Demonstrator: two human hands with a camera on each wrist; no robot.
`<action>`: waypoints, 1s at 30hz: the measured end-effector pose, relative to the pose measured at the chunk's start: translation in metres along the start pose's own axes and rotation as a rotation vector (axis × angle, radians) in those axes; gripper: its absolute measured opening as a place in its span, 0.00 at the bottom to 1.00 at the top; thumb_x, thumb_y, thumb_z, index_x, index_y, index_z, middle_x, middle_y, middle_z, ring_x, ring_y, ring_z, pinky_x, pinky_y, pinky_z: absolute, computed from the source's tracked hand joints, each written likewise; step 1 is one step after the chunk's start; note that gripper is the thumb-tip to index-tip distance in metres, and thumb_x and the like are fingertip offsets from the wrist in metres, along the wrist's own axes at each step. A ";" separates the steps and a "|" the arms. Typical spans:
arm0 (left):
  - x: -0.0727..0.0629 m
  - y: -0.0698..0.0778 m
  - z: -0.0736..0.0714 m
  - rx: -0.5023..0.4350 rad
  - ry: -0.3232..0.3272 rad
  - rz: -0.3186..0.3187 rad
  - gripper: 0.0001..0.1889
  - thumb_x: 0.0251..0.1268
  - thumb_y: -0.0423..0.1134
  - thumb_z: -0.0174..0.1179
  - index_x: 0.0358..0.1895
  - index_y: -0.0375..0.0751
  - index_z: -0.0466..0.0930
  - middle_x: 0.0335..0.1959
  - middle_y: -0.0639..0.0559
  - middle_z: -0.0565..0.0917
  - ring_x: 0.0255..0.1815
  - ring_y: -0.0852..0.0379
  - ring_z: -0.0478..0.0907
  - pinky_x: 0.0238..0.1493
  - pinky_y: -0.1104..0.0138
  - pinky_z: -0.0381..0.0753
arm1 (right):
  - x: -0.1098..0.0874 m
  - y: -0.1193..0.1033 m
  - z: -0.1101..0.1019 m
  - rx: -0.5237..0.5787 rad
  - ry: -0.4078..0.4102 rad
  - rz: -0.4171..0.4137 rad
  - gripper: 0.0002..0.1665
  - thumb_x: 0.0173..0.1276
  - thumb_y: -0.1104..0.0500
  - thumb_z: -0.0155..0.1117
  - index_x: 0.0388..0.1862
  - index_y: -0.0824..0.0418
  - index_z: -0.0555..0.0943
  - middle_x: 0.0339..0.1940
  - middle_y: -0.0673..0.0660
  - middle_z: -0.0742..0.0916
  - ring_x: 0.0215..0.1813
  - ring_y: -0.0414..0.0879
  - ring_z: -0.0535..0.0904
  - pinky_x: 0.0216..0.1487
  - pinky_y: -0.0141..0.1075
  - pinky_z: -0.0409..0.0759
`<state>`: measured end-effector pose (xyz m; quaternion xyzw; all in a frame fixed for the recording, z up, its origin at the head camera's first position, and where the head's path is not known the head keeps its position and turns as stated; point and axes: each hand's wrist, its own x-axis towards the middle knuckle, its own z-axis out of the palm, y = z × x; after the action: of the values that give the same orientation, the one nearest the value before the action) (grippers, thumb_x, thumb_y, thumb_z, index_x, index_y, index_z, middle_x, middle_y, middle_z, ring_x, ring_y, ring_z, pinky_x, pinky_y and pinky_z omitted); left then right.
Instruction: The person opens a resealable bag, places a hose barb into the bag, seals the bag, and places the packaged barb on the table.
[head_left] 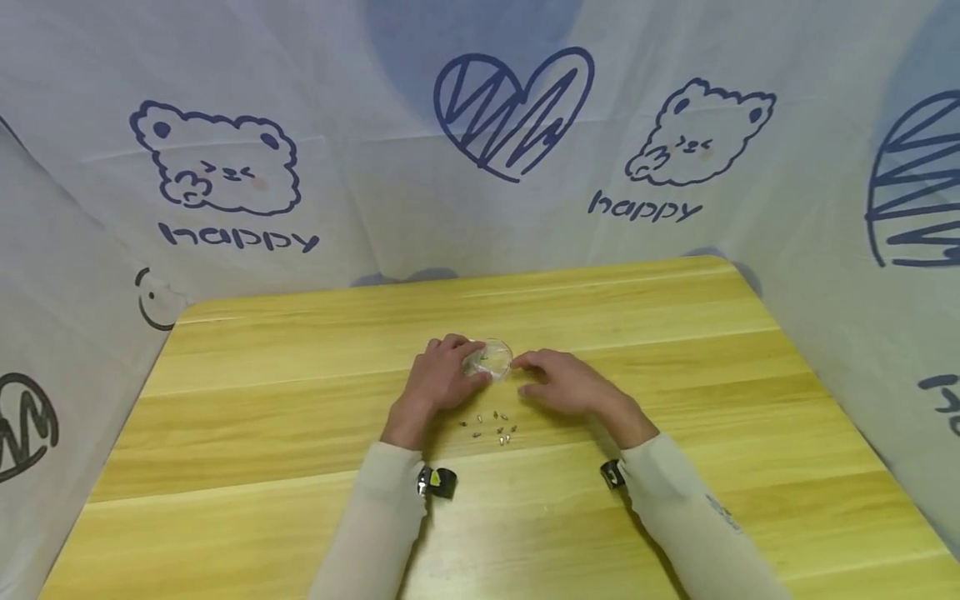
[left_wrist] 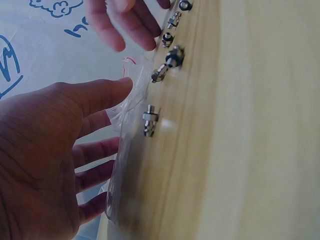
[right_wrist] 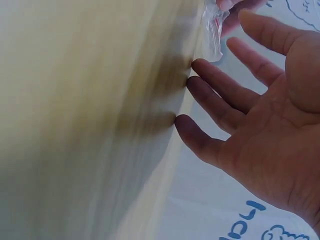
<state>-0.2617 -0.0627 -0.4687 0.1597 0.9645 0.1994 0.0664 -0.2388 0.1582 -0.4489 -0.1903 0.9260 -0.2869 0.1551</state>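
A clear plastic bag [head_left: 496, 357] with a thin red line along its edge lies on the wooden table. My left hand [head_left: 444, 375] rests over its left side, the fingers fairly straight and the thumb at its near edge. In the left wrist view, the thumb and fingers of that hand [left_wrist: 55, 150] touch the crinkled plastic [left_wrist: 116, 185]. My right hand [head_left: 564, 382] is spread at the bag's right edge, the index fingertip right beside it. In the right wrist view, the fingertips of that hand [right_wrist: 250, 110] reach the tabletop, and nothing is in the palm.
Several small shiny metal fittings [head_left: 500, 430] lie scattered on the table [head_left: 285, 433] nearer than the bag, between the forearms. Each wrist wears a black strap [head_left: 442, 482]. White cloth [head_left: 360, 183] with blue drawings hangs behind the table and at both sides.
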 end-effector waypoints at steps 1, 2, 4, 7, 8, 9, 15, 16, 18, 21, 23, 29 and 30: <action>0.000 0.000 0.000 -0.003 0.002 -0.001 0.30 0.64 0.58 0.59 0.68 0.56 0.70 0.67 0.49 0.72 0.62 0.46 0.68 0.60 0.50 0.70 | -0.004 0.000 0.001 -0.005 -0.011 -0.009 0.24 0.69 0.53 0.62 0.63 0.53 0.75 0.64 0.55 0.79 0.68 0.52 0.72 0.68 0.50 0.68; 0.000 0.000 0.000 -0.006 0.002 -0.003 0.30 0.64 0.58 0.59 0.68 0.56 0.70 0.67 0.50 0.72 0.62 0.46 0.68 0.60 0.50 0.70 | -0.007 0.000 0.002 -0.012 -0.021 -0.022 0.24 0.69 0.53 0.62 0.64 0.52 0.75 0.64 0.54 0.79 0.68 0.52 0.71 0.69 0.49 0.68; 0.000 0.000 0.000 -0.010 0.007 -0.007 0.29 0.64 0.58 0.59 0.68 0.56 0.71 0.66 0.50 0.72 0.62 0.46 0.68 0.60 0.50 0.70 | -0.013 0.000 0.005 -0.020 -0.039 -0.046 0.24 0.68 0.53 0.63 0.63 0.52 0.76 0.64 0.54 0.79 0.68 0.52 0.71 0.69 0.49 0.67; 0.000 -0.001 0.001 -0.010 0.013 -0.007 0.30 0.63 0.58 0.59 0.68 0.56 0.71 0.66 0.49 0.72 0.62 0.46 0.68 0.60 0.50 0.70 | -0.019 0.000 0.008 -0.033 -0.044 -0.080 0.23 0.67 0.54 0.63 0.61 0.53 0.77 0.63 0.54 0.79 0.68 0.52 0.71 0.70 0.49 0.66; 0.000 -0.001 0.001 -0.009 0.011 -0.006 0.30 0.64 0.58 0.59 0.68 0.56 0.71 0.66 0.49 0.72 0.62 0.46 0.68 0.60 0.50 0.70 | -0.021 -0.001 0.010 -0.038 -0.039 -0.094 0.23 0.66 0.54 0.64 0.60 0.53 0.77 0.62 0.55 0.79 0.67 0.52 0.71 0.70 0.50 0.66; 0.000 -0.001 0.002 -0.007 0.011 -0.005 0.30 0.64 0.58 0.59 0.68 0.55 0.71 0.66 0.49 0.72 0.62 0.46 0.68 0.60 0.50 0.70 | -0.023 -0.001 0.011 -0.043 -0.033 -0.101 0.23 0.66 0.54 0.64 0.60 0.54 0.78 0.62 0.56 0.79 0.67 0.53 0.72 0.69 0.50 0.67; 0.001 -0.001 0.002 -0.016 0.016 0.006 0.29 0.64 0.57 0.59 0.68 0.55 0.71 0.66 0.49 0.72 0.61 0.45 0.68 0.59 0.50 0.70 | -0.031 -0.010 0.020 -0.076 0.000 -0.048 0.17 0.64 0.53 0.67 0.52 0.50 0.82 0.55 0.53 0.79 0.59 0.50 0.74 0.61 0.49 0.72; 0.001 -0.001 0.002 -0.017 0.017 0.008 0.29 0.64 0.57 0.59 0.68 0.55 0.71 0.66 0.49 0.72 0.61 0.45 0.69 0.59 0.50 0.70 | -0.032 -0.012 0.021 -0.080 0.004 -0.028 0.16 0.63 0.53 0.67 0.51 0.49 0.83 0.54 0.52 0.79 0.58 0.49 0.74 0.60 0.49 0.72; 0.001 -0.001 0.003 -0.016 0.018 0.011 0.29 0.64 0.57 0.59 0.68 0.55 0.71 0.66 0.49 0.72 0.61 0.45 0.68 0.59 0.50 0.70 | -0.035 -0.017 0.024 -0.092 0.011 0.005 0.14 0.63 0.53 0.68 0.48 0.47 0.84 0.53 0.51 0.79 0.57 0.49 0.74 0.58 0.50 0.72; 0.001 -0.001 0.002 -0.010 0.014 0.010 0.29 0.64 0.57 0.59 0.68 0.56 0.71 0.66 0.49 0.72 0.61 0.45 0.68 0.59 0.50 0.70 | -0.038 -0.024 0.028 -0.119 0.031 0.042 0.12 0.62 0.53 0.68 0.46 0.46 0.85 0.51 0.50 0.79 0.55 0.48 0.74 0.56 0.49 0.72; 0.001 -0.001 0.002 -0.007 0.010 0.008 0.29 0.64 0.57 0.58 0.68 0.56 0.70 0.67 0.49 0.72 0.61 0.45 0.68 0.59 0.50 0.70 | -0.040 -0.028 0.031 -0.151 0.049 0.054 0.12 0.61 0.54 0.69 0.44 0.46 0.85 0.50 0.49 0.79 0.53 0.47 0.74 0.53 0.47 0.73; -0.001 0.000 0.000 -0.008 0.015 0.010 0.29 0.65 0.56 0.58 0.68 0.55 0.71 0.66 0.49 0.72 0.62 0.46 0.68 0.59 0.50 0.70 | -0.041 -0.035 0.038 -0.242 0.117 0.062 0.10 0.59 0.54 0.71 0.40 0.46 0.88 0.46 0.49 0.79 0.47 0.45 0.73 0.43 0.42 0.74; -0.001 0.001 0.001 -0.009 0.016 0.010 0.29 0.65 0.56 0.58 0.68 0.55 0.71 0.66 0.49 0.72 0.62 0.46 0.68 0.59 0.50 0.70 | -0.041 -0.036 0.038 -0.248 0.124 0.063 0.09 0.58 0.55 0.71 0.39 0.46 0.88 0.45 0.49 0.79 0.47 0.46 0.73 0.42 0.42 0.74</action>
<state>-0.2609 -0.0621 -0.4689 0.1624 0.9634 0.2051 0.0584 -0.1783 0.1310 -0.4506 -0.1607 0.9676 -0.1765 0.0818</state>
